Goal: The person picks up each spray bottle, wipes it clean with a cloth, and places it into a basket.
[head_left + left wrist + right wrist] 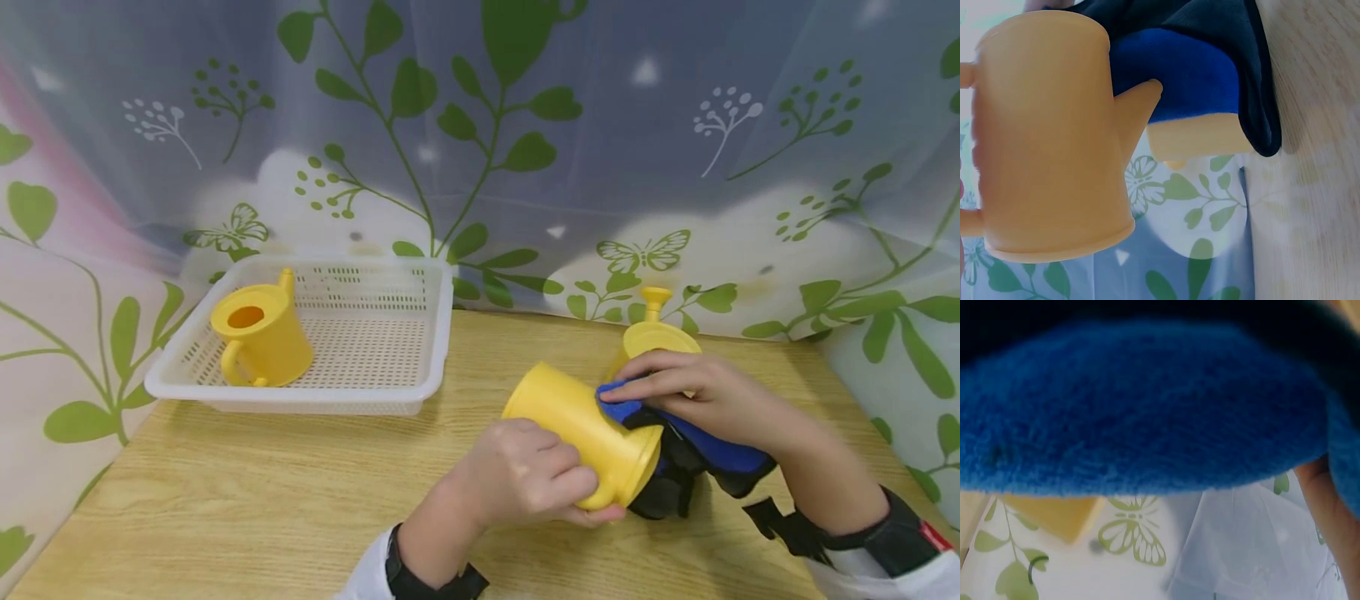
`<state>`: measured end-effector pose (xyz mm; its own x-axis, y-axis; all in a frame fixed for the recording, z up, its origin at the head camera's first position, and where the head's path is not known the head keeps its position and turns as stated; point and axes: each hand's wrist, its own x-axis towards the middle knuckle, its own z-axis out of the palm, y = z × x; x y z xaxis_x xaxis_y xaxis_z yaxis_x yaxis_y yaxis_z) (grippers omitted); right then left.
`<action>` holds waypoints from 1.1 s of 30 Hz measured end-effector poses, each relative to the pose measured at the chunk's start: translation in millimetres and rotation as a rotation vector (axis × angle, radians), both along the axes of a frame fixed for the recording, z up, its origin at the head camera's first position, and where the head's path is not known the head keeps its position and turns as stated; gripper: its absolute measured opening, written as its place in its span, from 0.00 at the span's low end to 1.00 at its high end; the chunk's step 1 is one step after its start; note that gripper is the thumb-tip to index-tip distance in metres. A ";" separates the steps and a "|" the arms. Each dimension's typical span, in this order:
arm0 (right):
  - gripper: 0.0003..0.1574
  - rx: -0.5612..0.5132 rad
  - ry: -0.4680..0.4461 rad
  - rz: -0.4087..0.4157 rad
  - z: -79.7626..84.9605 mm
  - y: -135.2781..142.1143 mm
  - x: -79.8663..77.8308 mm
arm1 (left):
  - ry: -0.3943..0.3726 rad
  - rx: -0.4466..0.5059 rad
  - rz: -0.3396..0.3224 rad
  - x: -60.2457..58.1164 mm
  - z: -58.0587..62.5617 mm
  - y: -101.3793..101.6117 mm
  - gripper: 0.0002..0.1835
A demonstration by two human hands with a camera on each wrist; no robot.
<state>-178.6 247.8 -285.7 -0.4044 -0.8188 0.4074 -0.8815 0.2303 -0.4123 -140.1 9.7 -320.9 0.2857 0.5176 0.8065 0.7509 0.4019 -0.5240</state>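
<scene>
Tilted on its side, a yellow watering can (pixel 570 412) is gripped by my left hand (pixel 532 471), with fingers curled at its handle side. Its short spout (pixel 1138 112) points toward the cloth in the left wrist view. My right hand (pixel 705 396) holds a blue and black cloth (pixel 720 446) against the can's side, its fingers stretched over the cloth. The cloth's lower folds hang beneath that hand. Blue fabric (pixel 1147 412) fills most of the right wrist view. Just behind the right hand stands another yellow watering can (pixel 660 337), partly hidden by it.
A white perforated plastic basket (pixel 438 333) stands at the back left of the wooden table (pixel 300 492). Inside, at its left end, sits a yellow watering can (pixel 273 342). A leaf-patterned curtain (pixel 525 208) hangs along the table's back and sides.
</scene>
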 end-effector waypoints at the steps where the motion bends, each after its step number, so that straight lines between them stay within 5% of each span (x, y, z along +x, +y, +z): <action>1: 0.32 0.004 0.006 -0.005 -0.2 -2.4 -2.0 | -0.003 -0.002 -0.003 0.1 -1.6 0.6 0.21; 7: 0.29 0.022 0.041 -0.022 -2.7 -19.7 -16.4 | -0.019 -0.004 -0.039 1.7 -3.9 5.5 0.22; 15: 0.20 0.085 -0.058 -0.110 0.4 -39.5 -28.8 | 0.014 0.048 -0.093 4.2 1.4 6.7 0.22; 33: 0.28 0.123 -0.059 -0.022 12.9 -5.0 -5.3 | 0.094 0.093 -0.090 -4.4 -0.7 1.3 0.22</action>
<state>-183.9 242.8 -272.8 -0.4430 -0.8518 0.2794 -0.8508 0.3013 -0.4306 -144.5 11.0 -321.6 0.4035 0.4112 0.8173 0.7356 0.3854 -0.5571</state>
